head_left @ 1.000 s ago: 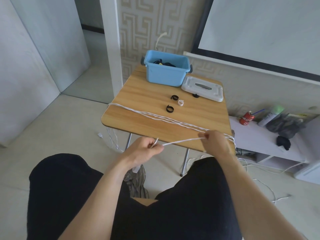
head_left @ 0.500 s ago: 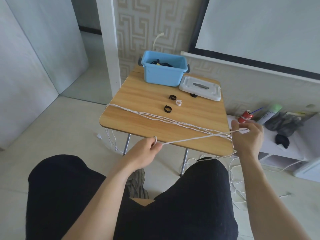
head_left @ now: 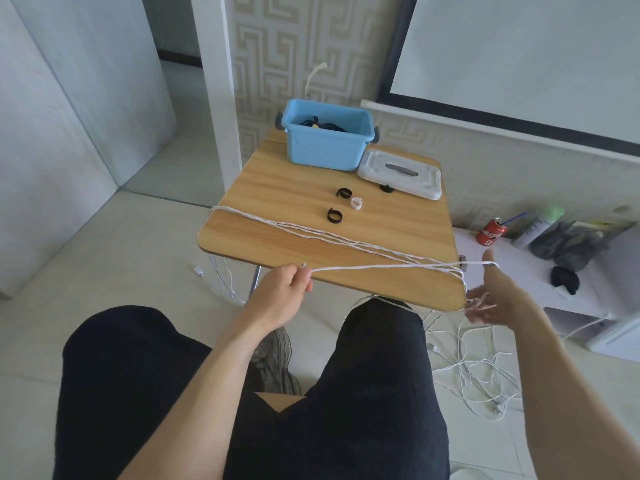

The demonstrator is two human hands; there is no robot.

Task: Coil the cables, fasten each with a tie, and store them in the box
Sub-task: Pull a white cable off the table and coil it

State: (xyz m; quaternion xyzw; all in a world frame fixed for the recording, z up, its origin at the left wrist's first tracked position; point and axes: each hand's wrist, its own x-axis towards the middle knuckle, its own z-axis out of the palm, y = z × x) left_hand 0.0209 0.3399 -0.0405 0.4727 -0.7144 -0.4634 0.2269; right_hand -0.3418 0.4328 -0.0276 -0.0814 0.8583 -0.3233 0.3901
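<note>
A long white cable (head_left: 329, 235) lies in several strands across the wooden table (head_left: 277, 188), from its left edge to its near right corner. My left hand (head_left: 285, 292) pinches the cable's end just off the table's front edge. My right hand (head_left: 491, 296) is beyond the right corner, fingers spread, with the cable running over the thumb. More white cable lies tangled on the floor (head_left: 474, 368). Two black ties (head_left: 335, 215) (head_left: 344, 192) and a white tie (head_left: 356, 203) lie mid-table. The blue box (head_left: 325, 150) at the back holds dark cables.
The white box lid (head_left: 401, 173) lies right of the box, a black tie (head_left: 386, 188) at its edge. A low white shelf (head_left: 588, 289) to the right holds a red can (head_left: 491, 231), bottles and dark items. My legs are below the table.
My right hand moved from next to the left hand out past the table's right corner, drawing the cable taut, and its fingers have spread open. The left hand stayed put.
</note>
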